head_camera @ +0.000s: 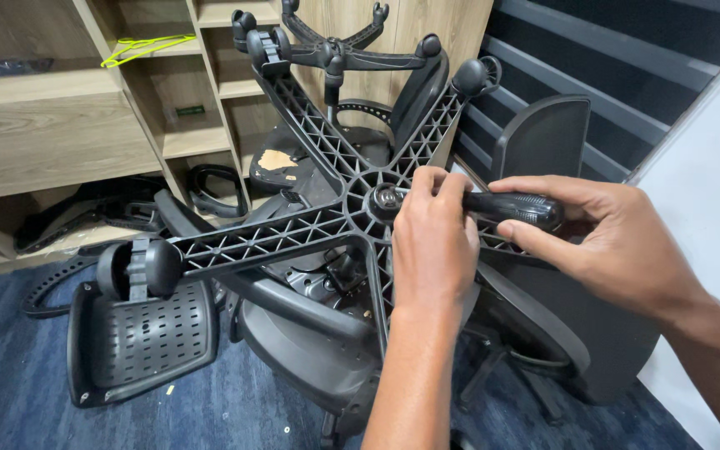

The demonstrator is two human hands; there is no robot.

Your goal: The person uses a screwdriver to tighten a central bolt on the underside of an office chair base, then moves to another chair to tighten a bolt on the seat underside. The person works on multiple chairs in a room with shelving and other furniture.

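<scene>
In the head view, our left hand [433, 242] is nearest to us, its fingers curled closed around the front part of a black screwdriver [510, 207], just beside the metal hub [387, 198] at the centre of the star-shaped chair base [293, 229]. At three o'clock from it, our right hand [618, 237] pinches the screwdriver handle with thumb and fingers. The overturned chair lies below. A caster wheel [139, 268] sits at nine o'clock, wooden shelves [60, 133] at ten o'clock.
</scene>
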